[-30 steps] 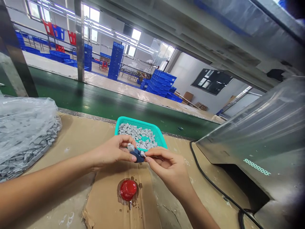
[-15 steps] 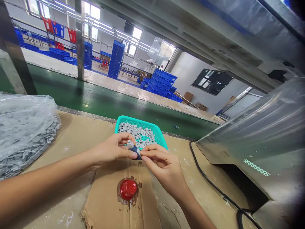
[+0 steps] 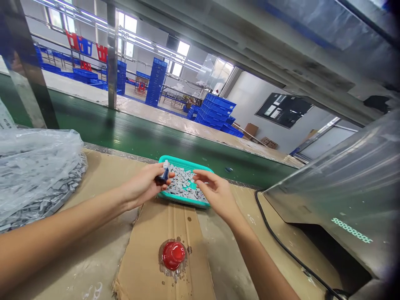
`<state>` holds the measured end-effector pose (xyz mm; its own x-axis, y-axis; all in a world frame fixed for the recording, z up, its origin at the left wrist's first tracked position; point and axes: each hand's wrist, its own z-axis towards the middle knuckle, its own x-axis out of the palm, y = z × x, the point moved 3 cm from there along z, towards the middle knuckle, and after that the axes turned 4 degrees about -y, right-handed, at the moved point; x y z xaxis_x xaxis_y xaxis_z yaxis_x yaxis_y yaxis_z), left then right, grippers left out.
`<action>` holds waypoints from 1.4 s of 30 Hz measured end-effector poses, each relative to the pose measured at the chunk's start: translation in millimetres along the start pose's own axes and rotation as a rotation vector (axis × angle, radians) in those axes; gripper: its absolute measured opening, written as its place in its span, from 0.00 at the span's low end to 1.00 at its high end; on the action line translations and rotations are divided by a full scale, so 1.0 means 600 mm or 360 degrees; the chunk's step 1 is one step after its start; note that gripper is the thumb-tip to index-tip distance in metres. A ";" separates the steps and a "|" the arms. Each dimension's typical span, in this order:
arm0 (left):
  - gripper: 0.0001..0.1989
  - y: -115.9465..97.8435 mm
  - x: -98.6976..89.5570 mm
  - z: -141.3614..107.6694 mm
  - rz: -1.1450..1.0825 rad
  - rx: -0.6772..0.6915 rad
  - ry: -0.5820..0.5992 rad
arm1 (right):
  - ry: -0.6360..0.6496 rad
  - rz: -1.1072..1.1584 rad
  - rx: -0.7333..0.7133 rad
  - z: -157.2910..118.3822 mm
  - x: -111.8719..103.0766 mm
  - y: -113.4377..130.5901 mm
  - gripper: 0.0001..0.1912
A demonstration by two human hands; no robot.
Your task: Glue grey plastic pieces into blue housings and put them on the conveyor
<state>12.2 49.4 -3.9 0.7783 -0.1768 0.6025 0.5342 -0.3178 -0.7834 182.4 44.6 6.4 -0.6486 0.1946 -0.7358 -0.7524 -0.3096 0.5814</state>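
My left hand [image 3: 143, 186] is shut on a small dark blue plastic part [image 3: 162, 179] with a grey piece [image 3: 165, 166] standing out of its top, held upright over the left corner of a teal mesh basket [image 3: 184, 160]. The basket is heaped with small grey plastic pieces [image 3: 184, 185]. My right hand [image 3: 215, 193] hovers above the basket's right side, fingers slightly apart, holding nothing. A clear plastic bag [image 3: 37, 154] of similar grey pieces lies to the left.
A red round push button [image 3: 173, 255] sits on a cardboard sheet [image 3: 150, 241] in front of the basket. Behind the bench runs a green conveyor belt [image 3: 131, 141]. A steel hood [image 3: 337, 196] and black cable [image 3: 281, 246] stand at the right. Blue crates [image 3: 215, 112] are stacked beyond.
My hands have parted. The right hand has let go of the blue part and moved right over the basket. The left hand has lifted the part upright, and the view has shifted slightly.
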 end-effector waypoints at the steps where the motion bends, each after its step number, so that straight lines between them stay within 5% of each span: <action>1: 0.06 -0.004 -0.002 0.003 -0.0019 0.0048 0.0060 | 0.0086 -0.0096 0.0020 0.014 0.004 -0.011 0.14; 5: 0.08 -0.014 -0.012 0.011 -0.0056 0.0159 0.0197 | 0.0315 -0.0265 -0.0026 0.046 0.029 -0.030 0.13; 11: 0.14 -0.029 -0.046 0.040 0.0224 0.0347 0.0106 | 0.0416 -0.0319 -0.0110 0.052 0.045 -0.027 0.17; 17: 0.22 -0.071 -0.110 0.163 0.1966 0.0847 -0.0240 | 0.0349 -0.0207 -0.0132 0.050 0.044 -0.046 0.18; 21: 0.24 -0.075 -0.123 0.232 0.2300 0.0871 -0.0293 | 0.0295 -0.0145 -0.0151 0.047 0.045 -0.052 0.16; 24: 0.25 -0.071 -0.101 0.236 0.2291 0.0934 -0.0412 | 0.0247 -0.0095 -0.0155 0.046 0.043 -0.052 0.16; 27: 0.24 -0.062 -0.048 0.197 0.2127 0.1078 -0.0393 | 0.0243 -0.0012 -0.0138 0.046 0.040 -0.055 0.16; 32: 0.12 -0.003 0.044 0.114 0.2282 0.0914 0.0460 | 0.0343 0.0158 -0.0104 0.045 0.041 -0.063 0.17; 37: 0.12 0.047 0.047 0.102 0.2352 0.0751 0.0571 | 0.0344 0.0230 -0.0063 0.044 0.044 -0.068 0.15; 42: 0.12 0.047 0.047 0.106 0.2359 0.0939 0.0503 | 0.0190 0.0333 -0.0038 0.049 0.041 -0.068 0.11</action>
<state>70.2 94.8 -19.0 0.6419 -0.1832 -0.7446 -0.4776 0.6642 -0.5751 193.8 89.5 -24.8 -0.7710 0.0128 -0.6367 -0.5991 -0.3535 0.7184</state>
